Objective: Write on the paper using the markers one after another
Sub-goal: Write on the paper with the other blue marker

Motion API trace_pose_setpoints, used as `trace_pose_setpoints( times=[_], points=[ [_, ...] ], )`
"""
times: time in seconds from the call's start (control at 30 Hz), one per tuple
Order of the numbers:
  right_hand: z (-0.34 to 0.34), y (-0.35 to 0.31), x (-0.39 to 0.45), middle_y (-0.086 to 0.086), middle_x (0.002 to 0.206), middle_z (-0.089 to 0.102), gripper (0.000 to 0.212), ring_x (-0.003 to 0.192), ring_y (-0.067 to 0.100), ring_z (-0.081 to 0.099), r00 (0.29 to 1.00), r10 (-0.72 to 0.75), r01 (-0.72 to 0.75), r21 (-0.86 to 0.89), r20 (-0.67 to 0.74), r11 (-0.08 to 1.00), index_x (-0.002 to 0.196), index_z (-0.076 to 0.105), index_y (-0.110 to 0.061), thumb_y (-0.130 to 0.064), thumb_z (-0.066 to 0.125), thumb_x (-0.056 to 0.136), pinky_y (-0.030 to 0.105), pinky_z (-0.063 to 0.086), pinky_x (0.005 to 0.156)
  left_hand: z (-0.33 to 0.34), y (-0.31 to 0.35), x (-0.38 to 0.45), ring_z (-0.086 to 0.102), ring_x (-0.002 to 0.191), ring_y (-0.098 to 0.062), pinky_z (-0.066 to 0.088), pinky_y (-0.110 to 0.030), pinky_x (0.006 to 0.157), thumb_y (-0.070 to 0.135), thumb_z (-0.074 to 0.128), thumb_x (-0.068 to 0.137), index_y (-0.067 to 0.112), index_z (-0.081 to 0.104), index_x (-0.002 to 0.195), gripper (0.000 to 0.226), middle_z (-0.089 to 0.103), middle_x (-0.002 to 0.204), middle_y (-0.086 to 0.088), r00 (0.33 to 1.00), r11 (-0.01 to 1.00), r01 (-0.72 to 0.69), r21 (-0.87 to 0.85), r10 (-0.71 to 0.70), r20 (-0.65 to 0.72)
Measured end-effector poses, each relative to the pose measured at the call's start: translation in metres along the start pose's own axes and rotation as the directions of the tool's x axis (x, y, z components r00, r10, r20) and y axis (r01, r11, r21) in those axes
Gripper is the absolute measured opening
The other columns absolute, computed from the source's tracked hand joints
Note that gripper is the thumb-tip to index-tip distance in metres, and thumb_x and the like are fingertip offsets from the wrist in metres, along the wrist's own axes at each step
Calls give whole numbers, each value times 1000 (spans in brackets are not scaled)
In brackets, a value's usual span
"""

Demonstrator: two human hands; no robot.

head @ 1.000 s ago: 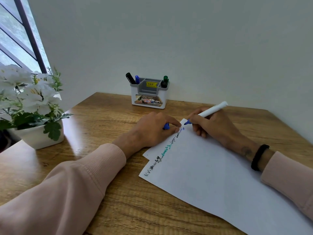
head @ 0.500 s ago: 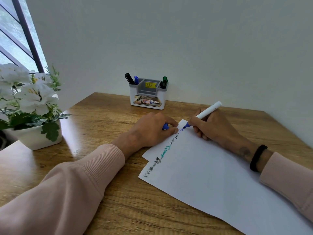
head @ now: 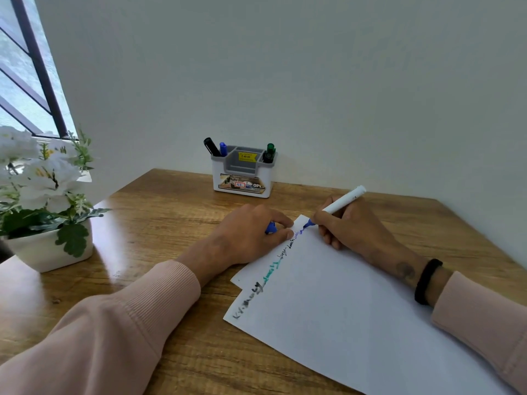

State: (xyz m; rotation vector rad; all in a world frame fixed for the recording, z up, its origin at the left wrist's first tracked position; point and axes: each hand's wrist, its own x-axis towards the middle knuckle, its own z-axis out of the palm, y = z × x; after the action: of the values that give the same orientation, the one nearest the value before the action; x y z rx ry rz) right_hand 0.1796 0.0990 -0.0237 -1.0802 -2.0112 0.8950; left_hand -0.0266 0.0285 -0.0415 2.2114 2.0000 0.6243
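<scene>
A white marker [head: 339,205] with a blue tip, gripped in the right hand [head: 352,225], now touches the paper's [head: 356,309] far corner at mid-desk [head: 159,212], further along the line than before; the left hand [head: 251,232], closed around a blue cap [head: 271,228], pins the sheet's edge

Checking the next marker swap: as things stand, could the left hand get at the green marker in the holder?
Probably yes. The desk between the left hand and the holder is bare, and the green marker stands exposed, but that hand already grips a blue cap.
</scene>
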Motion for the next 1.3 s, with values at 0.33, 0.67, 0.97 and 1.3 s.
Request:
trace_pose_setpoints(
  times=[0.33, 0.67, 0.97, 1.3],
  points=[
    [-12, 7, 11, 3, 53, 57, 32, 49, 17, 47, 940, 314, -144, 679, -134, 720, 60, 69, -10, -4, 62, 90, 21, 37, 36, 2, -3, 0, 62, 118, -10, 54, -36, 98, 58, 54, 98, 44, 65, 131, 37, 67, 134, 16, 1000, 1000, 2, -7, -2, 3],
    [-3, 12, 12, 12, 55, 59, 21, 44, 24, 49, 988, 126, -78, 426, -87, 902, 65, 65, -7, -2, 65, 85, 26, 35, 39, -1, 0, -1, 62, 118, -12, 54, -35, 96, 57, 52, 100, 44, 62, 135, 38, 66, 137, 14, 1000, 1000, 0, 21, -1, 25],
    [-14, 8, 12, 13, 67, 71, 27, 55, 25, 64, 963, 165, -8, 588, -214, 809, 97, 69, -6, -30, 58, 103, 29, 54, 51, -4, 8, -1, 61, 121, -17, 49, -33, 89, 77, 34, 94, 40, 52, 147, 67, 66, 138, 8, 996, 998, 25, 58, -30, 79],
    [-2, -9, -14, 30, 89, 76, 52, 72, 35, 70, 995, -5, -48, 502, 102, 863, 106, 75, 2, -45, 53, 104, 39, 57, 65, -5, 11, -5, 63, 106, -18, 56, -40, 89, 77, 49, 88, 42, 57, 141, 63, 71, 123, 4, 995, 992, 85, 90, -90, 52]
  ],
)
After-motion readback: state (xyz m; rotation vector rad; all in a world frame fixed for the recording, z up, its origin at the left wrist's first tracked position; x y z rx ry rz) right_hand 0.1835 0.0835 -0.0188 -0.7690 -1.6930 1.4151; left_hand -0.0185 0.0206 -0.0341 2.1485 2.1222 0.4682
